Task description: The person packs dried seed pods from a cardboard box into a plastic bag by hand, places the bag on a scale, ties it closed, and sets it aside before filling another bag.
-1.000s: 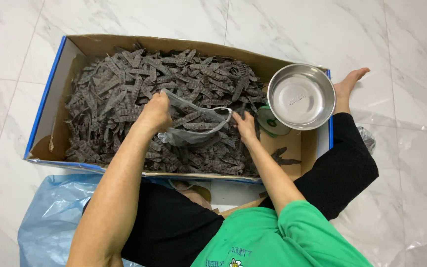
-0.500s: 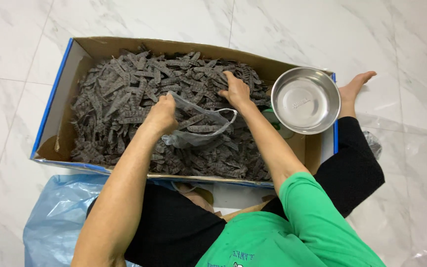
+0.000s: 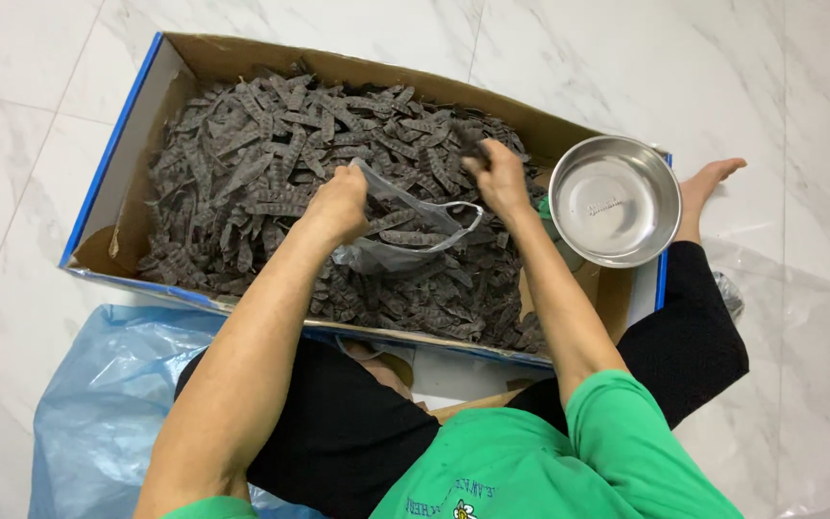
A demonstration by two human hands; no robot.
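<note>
One cardboard box (image 3: 146, 106), one steel bowl (image 3: 614, 200), one clear bag (image 3: 405, 245), two hands (image 3: 338, 202), dark pieces (image 3: 242, 183) beyond counting.

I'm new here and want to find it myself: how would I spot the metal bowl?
Find the big cardboard box with blue edges, heaped with dark pods. At its right end sits the metal bowl. It is the only shiny, round, empty thing there, beside the right hand.

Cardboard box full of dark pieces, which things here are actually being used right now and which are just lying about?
In use:
left hand holding open the clear plastic bag
right hand gripping a bunch of dark ridged pieces
cardboard box holding the heap

Lying about:
steel bowl on the box's right end
blue plastic sheet on the floor
clear plastic sheet at right
</note>
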